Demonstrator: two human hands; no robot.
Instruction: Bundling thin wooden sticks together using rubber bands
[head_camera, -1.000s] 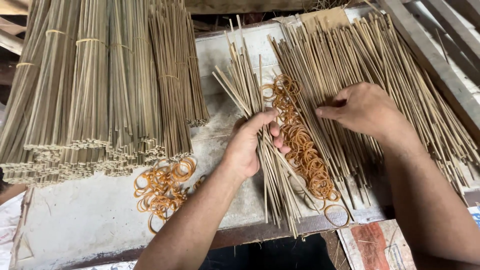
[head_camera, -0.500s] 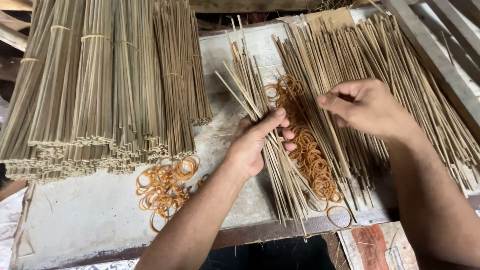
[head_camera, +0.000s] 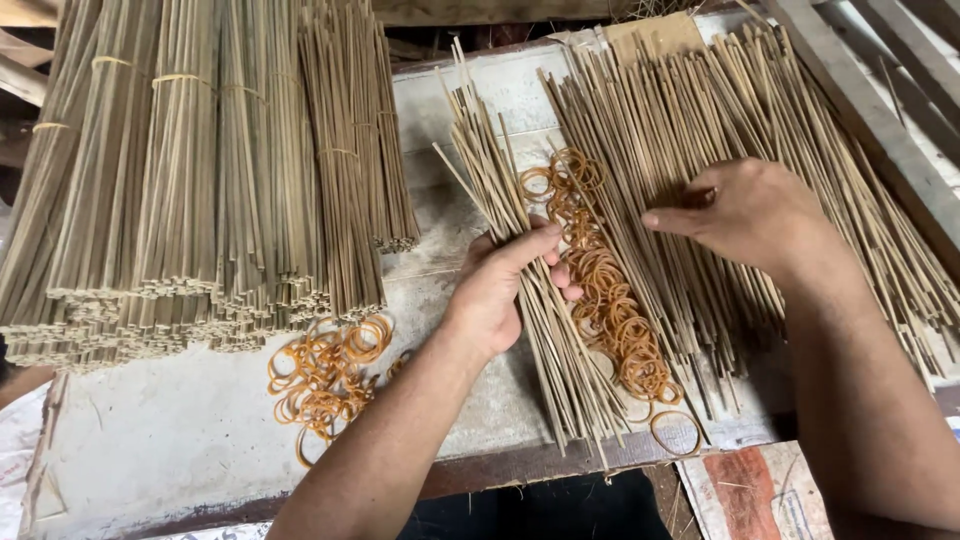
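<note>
Head view: left hand (head_camera: 500, 290) wrapped around a sheaf (head_camera: 520, 260) of thin sticks, thumb on top, lying slantwise on the bench (head_camera: 170, 440). Right hand (head_camera: 745, 215) apart, fingers pinching into the loose stick pile (head_camera: 700, 130). Rubber bands (head_camera: 605, 290) between the hands; more bands (head_camera: 325, 375) beside tied bundles (head_camera: 200, 170).

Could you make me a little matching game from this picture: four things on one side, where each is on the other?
1. left hand
2. right hand
3. tied bundles
4. small band pile

a. stacked at far left
b. on bare board, below the bundles
c. gripping a handful of sticks
d. resting on the loose sticks

Pairs: 1-c, 2-d, 3-a, 4-b
</note>
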